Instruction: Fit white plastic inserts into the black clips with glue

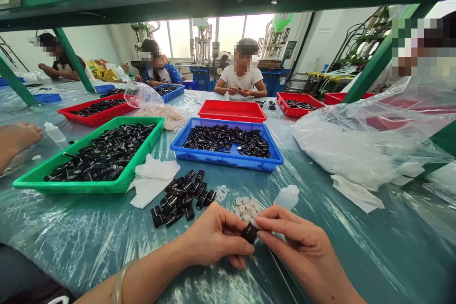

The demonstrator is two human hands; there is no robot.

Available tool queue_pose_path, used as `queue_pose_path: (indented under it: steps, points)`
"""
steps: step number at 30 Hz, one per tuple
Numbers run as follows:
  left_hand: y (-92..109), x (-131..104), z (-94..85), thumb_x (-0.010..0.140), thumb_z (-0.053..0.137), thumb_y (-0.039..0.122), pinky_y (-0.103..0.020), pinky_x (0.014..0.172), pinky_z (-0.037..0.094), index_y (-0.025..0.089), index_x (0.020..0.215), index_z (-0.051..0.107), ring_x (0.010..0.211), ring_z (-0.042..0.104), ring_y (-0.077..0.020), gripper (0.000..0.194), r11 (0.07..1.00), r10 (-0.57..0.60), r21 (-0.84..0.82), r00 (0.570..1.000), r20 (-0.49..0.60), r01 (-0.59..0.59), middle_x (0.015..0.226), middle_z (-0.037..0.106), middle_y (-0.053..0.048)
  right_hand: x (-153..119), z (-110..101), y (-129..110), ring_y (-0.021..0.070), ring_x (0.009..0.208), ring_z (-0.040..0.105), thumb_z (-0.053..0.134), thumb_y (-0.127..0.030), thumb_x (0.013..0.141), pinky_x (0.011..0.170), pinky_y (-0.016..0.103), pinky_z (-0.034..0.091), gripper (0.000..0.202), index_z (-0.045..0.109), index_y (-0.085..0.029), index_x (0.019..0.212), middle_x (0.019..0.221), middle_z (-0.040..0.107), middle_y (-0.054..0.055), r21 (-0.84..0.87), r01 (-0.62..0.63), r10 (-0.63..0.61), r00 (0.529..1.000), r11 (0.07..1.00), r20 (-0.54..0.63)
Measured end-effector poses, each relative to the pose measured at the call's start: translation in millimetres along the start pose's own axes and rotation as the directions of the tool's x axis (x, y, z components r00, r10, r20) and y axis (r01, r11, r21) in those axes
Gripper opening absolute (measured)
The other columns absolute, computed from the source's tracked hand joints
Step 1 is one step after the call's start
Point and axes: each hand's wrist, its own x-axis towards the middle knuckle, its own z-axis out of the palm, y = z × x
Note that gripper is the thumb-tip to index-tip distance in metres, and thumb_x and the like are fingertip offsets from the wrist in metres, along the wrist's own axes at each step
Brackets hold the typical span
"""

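Observation:
My left hand [213,236] pinches a small glossy black plastic part [250,233] between thumb and fingers. At the part's upper end, the thumb and forefinger of my right hand [301,237] close on a small whitish piece [254,223], partly hidden by the fingertips. Just beyond my hands lies a little heap of white pieces [245,207]. Left of it is a scatter of tiny white bits [221,193], beside a loose pile of similar black parts [185,194]. A translucent squeeze bottle [287,196] rests on its side. A thin metal rod [281,270] passes below my right hand.
A green tray [89,186] and a blue tray [228,159] hold many black parts. Behind stands a red tray [231,110]. White cloths [154,175] and a large clear plastic bag [349,147] lie on the film-covered table. Co-workers sit around; one bare arm [17,140] reaches in from the left.

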Motion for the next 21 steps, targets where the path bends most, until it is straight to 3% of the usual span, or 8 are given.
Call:
queue_pose_path:
  steps: [4, 12, 21]
  points:
    - [-0.7, 0.0, 0.9, 0.062, 0.069, 0.022, -0.02, 0.049, 0.048, 0.01, 0.071, 0.07, 0.046, 0.058, -0.0096, 0.015, 1.0, 0.008, 0.002, 1.0, -0.019, -0.007, 0.051, 0.06, 0.0, -0.9, 1.2, 1.6, 0.0135, 0.068, 0.063, 0.061, -0.017, 0.078, 0.061, 0.022, 0.051, 0.02, 0.074, -0.028, 0.09, 0.078, 0.065, 0.002, -0.007, -0.005, 0.005, 1.0, 1.0, 0.007]
    - [1.0, -0.1, 3.8, 0.061, 0.064, 0.016, -0.019, 0.046, 0.046, 0.012, 0.061, 0.066, 0.042, 0.054, -0.0085, 0.005, 1.0, -0.007, 0.03, 0.999, -0.034, 0.008, 0.047, 0.057, 0.002, -1.5, 3.8, -1.0, 0.0135, 0.065, 0.06, 0.057, -0.021, 0.082, 0.057, 0.022, 0.05, 0.018, 0.075, -0.026, 0.08, 0.074, 0.063, 0.002, -0.042, -0.036, 0.039, 0.997, 0.998, 0.069]
    - [-3.8, -0.8, 0.4, 0.061, 0.064, 0.018, -0.018, 0.042, 0.042, 0.013, 0.054, 0.058, 0.041, 0.054, -0.0092, 0.011, 0.997, 0.01, 0.081, 1.0, -0.014, -0.009, 0.045, 0.055, 0.003, -0.2, 4.8, -0.6, 0.0139, 0.071, 0.061, 0.055, -0.022, 0.083, 0.065, 0.023, 0.051, 0.018, 0.072, -0.023, 0.078, 0.079, 0.062, 0.002, -0.01, -0.06, 0.06, 0.991, 0.998, 0.122]
